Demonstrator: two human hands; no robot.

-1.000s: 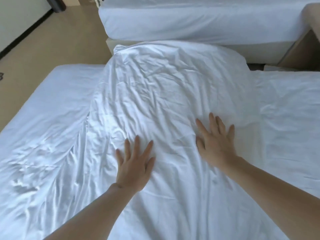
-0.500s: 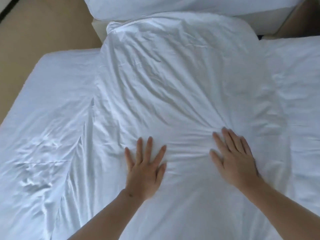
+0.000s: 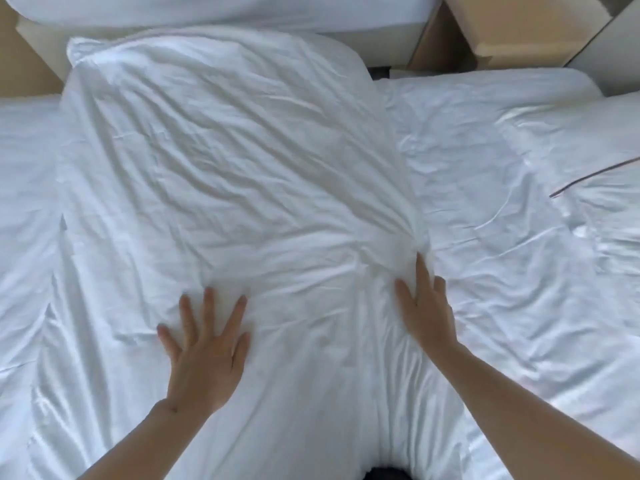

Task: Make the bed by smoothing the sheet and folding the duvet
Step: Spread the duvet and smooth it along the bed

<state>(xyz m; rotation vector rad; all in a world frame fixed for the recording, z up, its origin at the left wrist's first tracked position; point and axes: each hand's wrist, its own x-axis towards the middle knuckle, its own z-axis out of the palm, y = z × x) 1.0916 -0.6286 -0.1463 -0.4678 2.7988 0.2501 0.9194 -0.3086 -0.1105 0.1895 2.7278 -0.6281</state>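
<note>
— Hands first: what are they doing?

— Left hand lies flat, palm down, fingers spread wide, in the lower middle of the frame. It presses on the white duvet and grips nothing. Small creases fan out from its fingertips.

— And the other one?

— Right hand sits right of centre, a little higher in the frame. It is open too, fingers extended and closer together, resting along the duvet's right edge where the fabric bunches into a tight knot of wrinkles. Whether the fingertips pinch any cloth there, I cannot tell; the palm looks flat against the surface.

— Where does the duvet lie?

— It fills the centre as a long folded band, running from the bottom edge up to the upper left, where its far end is rounded and puffy. It lies on top of the sheet, which shows at both sides: smoother at the far left, wrinkled at the right.

— Anything else around?

— A pillow with a thin dark piping line lies at the right edge. Another bed crosses the top of the frame, and a tan nightstand stands at the upper right.
</note>
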